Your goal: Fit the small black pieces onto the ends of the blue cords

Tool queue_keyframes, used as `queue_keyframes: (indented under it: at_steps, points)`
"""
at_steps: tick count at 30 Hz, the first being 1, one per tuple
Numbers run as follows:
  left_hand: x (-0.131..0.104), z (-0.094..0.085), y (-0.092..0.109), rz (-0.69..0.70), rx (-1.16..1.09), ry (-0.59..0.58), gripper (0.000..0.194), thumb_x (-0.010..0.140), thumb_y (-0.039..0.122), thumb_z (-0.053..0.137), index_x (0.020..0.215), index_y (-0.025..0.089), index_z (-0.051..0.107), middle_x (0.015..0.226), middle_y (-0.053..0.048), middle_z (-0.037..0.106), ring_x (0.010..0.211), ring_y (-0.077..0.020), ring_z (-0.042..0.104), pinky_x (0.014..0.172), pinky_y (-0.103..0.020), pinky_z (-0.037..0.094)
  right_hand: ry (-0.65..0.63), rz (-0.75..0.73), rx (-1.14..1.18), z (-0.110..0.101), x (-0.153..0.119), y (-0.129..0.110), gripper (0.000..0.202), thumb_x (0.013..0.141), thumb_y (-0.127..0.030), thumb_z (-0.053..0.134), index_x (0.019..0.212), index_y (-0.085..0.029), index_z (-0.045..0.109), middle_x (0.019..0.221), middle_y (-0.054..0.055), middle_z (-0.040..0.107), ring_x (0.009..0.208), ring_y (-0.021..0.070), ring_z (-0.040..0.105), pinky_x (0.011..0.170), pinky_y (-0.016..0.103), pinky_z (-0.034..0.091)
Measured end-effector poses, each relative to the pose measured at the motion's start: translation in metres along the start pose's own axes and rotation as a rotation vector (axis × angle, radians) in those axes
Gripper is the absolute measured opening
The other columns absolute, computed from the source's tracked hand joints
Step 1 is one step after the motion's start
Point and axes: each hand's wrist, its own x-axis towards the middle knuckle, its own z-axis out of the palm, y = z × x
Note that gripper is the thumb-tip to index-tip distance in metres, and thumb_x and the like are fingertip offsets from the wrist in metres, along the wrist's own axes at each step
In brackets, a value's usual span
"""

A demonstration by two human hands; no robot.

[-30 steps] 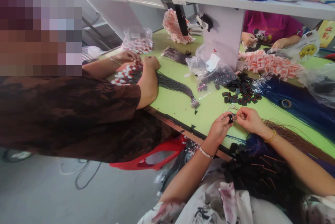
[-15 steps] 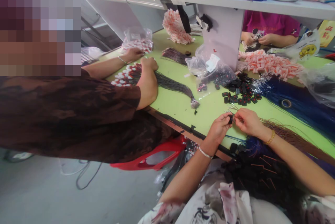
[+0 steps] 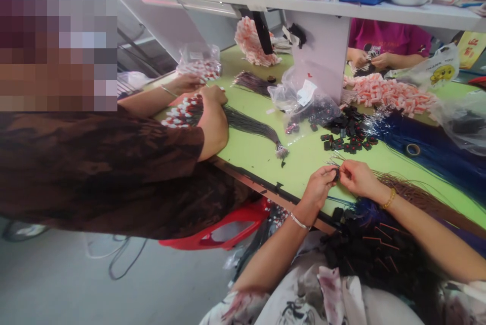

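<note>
My left hand [image 3: 319, 184] pinches a small black connector housing [image 3: 336, 175] between thumb and fingers, just over the table's near edge. Close against it, my right hand [image 3: 356, 175] has its fingers closed on thin wires, whose metal-tipped ends [image 3: 333, 159] stick out beyond the fingers. How far any wire sits inside the housing is hidden. Brown wires [image 3: 421, 193] run off to the right beneath my right forearm. Several loose black housings [image 3: 351, 137] lie in a pile beyond my hands. Below my right wrist is a heap of black housings with wires [image 3: 375, 249].
A bundle of blue wires [image 3: 429, 148] with a tape roll [image 3: 412, 150] lies right. Behind are a plastic bag of parts [image 3: 304, 97] and pink-white connectors [image 3: 391, 93]. At left a co-worker's hand [image 3: 212, 96] rests by a dark wire bundle [image 3: 250, 123]; another person sits opposite.
My hands stay together, with the black housing turned slightly and now more covered by my fingers. The left co-worker's far hand has shifted a little leftward. The view has tilted slightly.
</note>
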Motion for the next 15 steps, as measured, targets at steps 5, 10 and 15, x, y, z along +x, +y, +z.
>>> queue_keyframes:
  at_steps: [5,10,15]
  points:
    - [-0.018,0.015,0.005,0.147,0.167,0.048,0.021,0.066,0.024,0.074,0.085,0.015,0.067,0.075,-0.003,0.062,0.065,-0.0107,0.052,0.064,-0.024,0.040,-0.048,0.030,0.166,-0.018,0.005,0.006,0.015,0.082,-0.024,0.049,0.072,-0.017,0.058,0.063,-0.001,0.056,0.056,0.0106,0.045,0.054,0.021,0.032]
    - [-0.073,0.063,0.005,0.555,0.689,-0.283,0.025,0.083,0.025,0.058,0.106,0.021,0.068,0.101,-0.010,0.065,0.095,-0.0226,0.057,0.087,-0.033,0.041,-0.215,0.053,0.313,-0.042,0.023,-0.002,0.017,0.081,-0.028,0.052,0.074,-0.016,0.061,0.067,-0.001,0.061,0.058,0.0103,0.050,0.055,0.021,0.036]
    - [-0.095,0.089,-0.029,0.794,1.178,-0.864,0.046,0.086,0.038,0.054,0.127,0.017,0.054,0.100,-0.014,0.066,0.092,-0.0244,0.059,0.085,-0.035,0.045,-0.582,-0.083,0.101,-0.016,0.026,-0.033,0.009,0.074,-0.025,0.062,0.071,-0.017,0.064,0.064,0.000,0.064,0.058,0.0110,0.053,0.055,0.020,0.036]
